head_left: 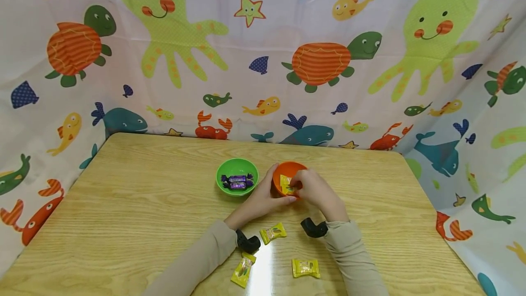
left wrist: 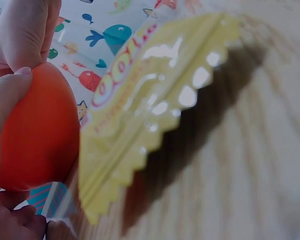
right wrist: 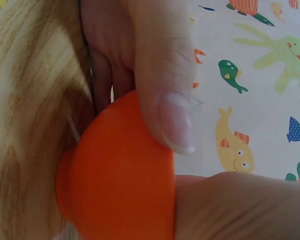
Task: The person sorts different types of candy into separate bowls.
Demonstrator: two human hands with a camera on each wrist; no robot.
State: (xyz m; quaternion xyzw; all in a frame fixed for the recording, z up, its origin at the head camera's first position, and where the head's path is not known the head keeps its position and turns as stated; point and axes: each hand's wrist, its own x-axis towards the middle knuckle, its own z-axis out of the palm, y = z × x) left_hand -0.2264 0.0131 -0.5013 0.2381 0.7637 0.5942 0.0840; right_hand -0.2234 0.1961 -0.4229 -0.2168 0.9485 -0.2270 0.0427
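Observation:
My left hand (head_left: 263, 199) grips the near left side of an orange bowl (head_left: 289, 167), thumb over its rim and fingers along the outside. In the right wrist view that thumb lies across the rim of the bowl (right wrist: 127, 170). My right hand (head_left: 318, 191) reaches down into the bowl from the right, its curled fingers pinching a yellow-wrapped candy (head_left: 291, 189); the fingertips are partly hidden. More yellow wrapper (head_left: 284, 181) shows inside the bowl. In the left wrist view a yellow candy packet (left wrist: 150, 100) lies on the table close to the camera.
Just left of the orange bowl stands a green bowl (head_left: 228, 166) with purple-wrapped candies (head_left: 237, 182). Yellow candies lie nearer me on the wooden table (head_left: 156, 204): one between my forearms (head_left: 273, 233), one by the left sleeve (head_left: 243, 270) and one near the right (head_left: 306, 268). A sea-animal curtain (head_left: 197, 3) surrounds the table.

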